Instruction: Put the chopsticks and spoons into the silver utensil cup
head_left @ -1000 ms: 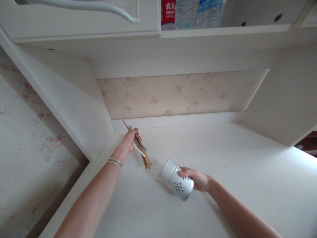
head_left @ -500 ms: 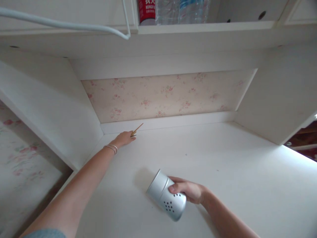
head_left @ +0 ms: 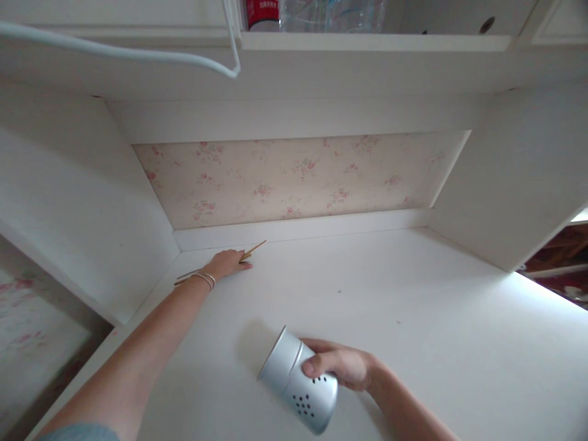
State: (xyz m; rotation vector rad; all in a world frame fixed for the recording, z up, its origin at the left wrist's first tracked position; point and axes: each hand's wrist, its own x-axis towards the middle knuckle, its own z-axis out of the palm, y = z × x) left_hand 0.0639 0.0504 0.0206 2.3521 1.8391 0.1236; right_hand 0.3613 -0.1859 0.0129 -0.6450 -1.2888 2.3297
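Observation:
My left hand lies low on the white desk top near its back left corner, closed over a bundle of wooden chopsticks that lies flat under it. Their tips stick out on both sides of the hand. A thin bracelet circles that wrist. My right hand grips a silver metal holder with small holes in its side. The holder is tilted on its side, mouth pointing up and left, just above the desk near the front.
A floral papered back panel and white side walls close in the desk recess. An overhead shelf carries water bottles. A white hanger-like bar hangs at top left.
My left hand carried the chopsticks from beside the holder to the back left corner and laid them down flat. The right hand drew the tilted holder toward me and to the left.

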